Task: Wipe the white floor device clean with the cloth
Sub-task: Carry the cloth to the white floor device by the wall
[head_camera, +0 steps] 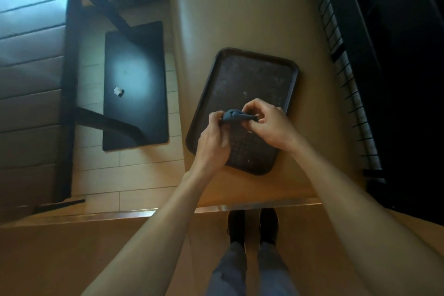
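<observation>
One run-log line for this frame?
both hands: left, right grip cloth | over tray on counter | white device: not visible

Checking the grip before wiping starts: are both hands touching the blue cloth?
Touching. The head view shows the left hand and right hand each pinching an end of the bunched cloth, held above the dark tray.
</observation>
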`<action>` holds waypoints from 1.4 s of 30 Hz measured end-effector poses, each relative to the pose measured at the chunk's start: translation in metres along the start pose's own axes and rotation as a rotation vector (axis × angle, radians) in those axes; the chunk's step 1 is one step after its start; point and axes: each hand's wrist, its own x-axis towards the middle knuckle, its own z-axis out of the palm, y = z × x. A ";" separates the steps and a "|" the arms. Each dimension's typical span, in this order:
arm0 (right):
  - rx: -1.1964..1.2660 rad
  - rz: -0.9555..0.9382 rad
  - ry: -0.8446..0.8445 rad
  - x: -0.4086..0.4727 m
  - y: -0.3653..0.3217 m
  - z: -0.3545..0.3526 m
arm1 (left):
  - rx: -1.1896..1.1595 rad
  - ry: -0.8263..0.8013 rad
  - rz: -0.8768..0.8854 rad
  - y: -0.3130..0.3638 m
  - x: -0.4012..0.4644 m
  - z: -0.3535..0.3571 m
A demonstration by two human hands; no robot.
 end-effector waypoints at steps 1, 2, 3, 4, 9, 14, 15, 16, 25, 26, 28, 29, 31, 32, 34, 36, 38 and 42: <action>0.030 -0.020 -0.001 -0.009 -0.014 -0.004 | -0.023 0.022 0.017 0.010 -0.009 -0.008; 0.060 -0.038 -0.004 -0.017 -0.028 -0.007 | -0.042 0.046 0.032 0.021 -0.017 -0.017; 0.091 -0.055 -0.013 -0.026 -0.043 -0.012 | -0.057 0.076 0.048 0.033 -0.026 -0.026; 0.119 -0.070 -0.025 -0.035 -0.060 -0.017 | -0.071 0.109 0.067 0.045 -0.036 -0.036; 0.225 -0.173 -0.030 -0.083 -0.135 -0.030 | -0.140 0.248 0.181 0.101 -0.086 -0.086; 0.294 -0.318 0.043 -0.125 -0.194 -0.014 | -0.161 0.423 0.255 0.137 -0.133 -0.124; 0.314 -0.352 0.064 -0.133 -0.205 -0.007 | -0.177 0.466 0.254 0.143 -0.143 -0.129; 0.331 -0.383 0.083 -0.141 -0.214 -0.001 | -0.194 0.507 0.249 0.148 -0.153 -0.134; 0.255 -0.626 0.093 -0.196 -0.263 0.079 | -0.280 0.741 0.098 0.135 -0.243 -0.168; 0.240 -0.643 0.079 -0.199 -0.265 0.091 | -0.274 0.774 0.084 0.130 -0.253 -0.173; 0.206 -0.670 0.056 -0.205 -0.269 0.118 | -0.266 0.839 0.059 0.118 -0.274 -0.183; 0.193 -0.679 0.044 -0.209 -0.271 0.131 | -0.270 0.866 0.043 0.111 -0.284 -0.189; 0.181 -0.700 0.004 -0.216 -0.278 0.161 | -0.274 0.915 0.018 0.095 -0.305 -0.202; 0.187 -0.712 -0.022 -0.221 -0.282 0.176 | -0.269 0.939 0.005 0.085 -0.315 -0.209; 0.200 -0.729 -0.076 -0.230 -0.291 0.208 | -0.260 0.978 -0.028 0.062 -0.337 -0.225; 0.195 -0.745 -0.122 -0.239 -0.300 0.245 | -0.257 1.013 -0.055 0.037 -0.359 -0.243; 0.189 -0.748 -0.170 -0.249 -0.309 0.283 | -0.257 1.042 -0.075 0.013 -0.382 -0.262; 0.152 -0.757 -0.236 -0.269 -0.329 0.359 | -0.246 1.093 -0.138 -0.035 -0.427 -0.301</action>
